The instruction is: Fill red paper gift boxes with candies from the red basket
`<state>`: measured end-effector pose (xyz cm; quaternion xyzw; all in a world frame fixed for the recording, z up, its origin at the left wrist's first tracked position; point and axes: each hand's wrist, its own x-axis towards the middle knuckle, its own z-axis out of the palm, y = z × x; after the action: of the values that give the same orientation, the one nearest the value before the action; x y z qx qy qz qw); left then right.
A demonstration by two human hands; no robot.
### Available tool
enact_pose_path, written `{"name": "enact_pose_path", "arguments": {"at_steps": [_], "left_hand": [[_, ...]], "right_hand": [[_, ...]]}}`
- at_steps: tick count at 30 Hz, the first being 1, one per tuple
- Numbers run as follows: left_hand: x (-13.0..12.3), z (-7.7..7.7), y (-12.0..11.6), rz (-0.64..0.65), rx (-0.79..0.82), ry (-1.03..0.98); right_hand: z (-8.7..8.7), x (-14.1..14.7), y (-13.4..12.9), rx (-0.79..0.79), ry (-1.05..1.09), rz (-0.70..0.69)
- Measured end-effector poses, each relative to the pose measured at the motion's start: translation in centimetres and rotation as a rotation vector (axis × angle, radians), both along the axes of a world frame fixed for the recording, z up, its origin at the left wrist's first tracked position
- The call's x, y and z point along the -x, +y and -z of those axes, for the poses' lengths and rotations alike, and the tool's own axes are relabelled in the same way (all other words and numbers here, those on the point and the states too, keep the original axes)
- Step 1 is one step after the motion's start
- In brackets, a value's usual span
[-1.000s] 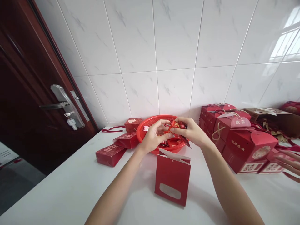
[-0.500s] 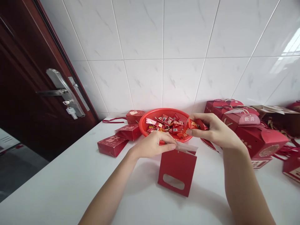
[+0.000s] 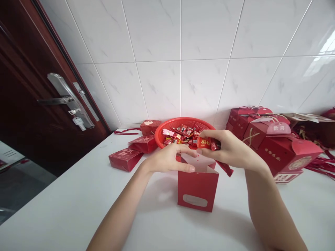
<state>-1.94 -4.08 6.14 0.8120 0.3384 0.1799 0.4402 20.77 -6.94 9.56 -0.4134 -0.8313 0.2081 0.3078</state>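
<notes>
Two characters, 歡喜, mark a gift-box tab (image 3: 278,128); the right hand (image 3: 232,149) pinches red-wrapped candies (image 3: 205,143) just above the red paper bag (image 3: 197,186), the left hand (image 3: 169,158) spread at its mouth.

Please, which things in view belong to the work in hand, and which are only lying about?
In the work, it seems:
red paper bag, open at the top, by the left hand
wrapped sweets in the right hand
red basket, holding similar ones

Apparently just lying about, untouched:
small red boxes, left
red ribbon, near them
gift boxes, right
</notes>
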Motion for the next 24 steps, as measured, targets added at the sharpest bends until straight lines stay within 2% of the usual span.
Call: {"name": "enact_pose_path", "arguments": {"at_steps": [4, 10, 17, 24], "left_hand": [[0.0, 0.2, 0.2, -0.044, -0.029, 0.024], [0.0, 0.5, 0.3, -0.11, -0.049, 0.022], [-0.2, 0.3, -0.1, -0.05, -0.001, -0.014], [-0.2, 0.1, 0.0, -0.052, -0.011, -0.007]], "right_hand": [[0.3, 0.9, 0.0, -0.099, 0.193, 0.188], [0.6, 1.9, -0.2, -0.167, 0.147, 0.33], [1.3, 2.8, -0.3, -0.058, 0.068, 0.239], [0.7, 1.7, -0.4, 0.01, -0.003, 0.122]]}}
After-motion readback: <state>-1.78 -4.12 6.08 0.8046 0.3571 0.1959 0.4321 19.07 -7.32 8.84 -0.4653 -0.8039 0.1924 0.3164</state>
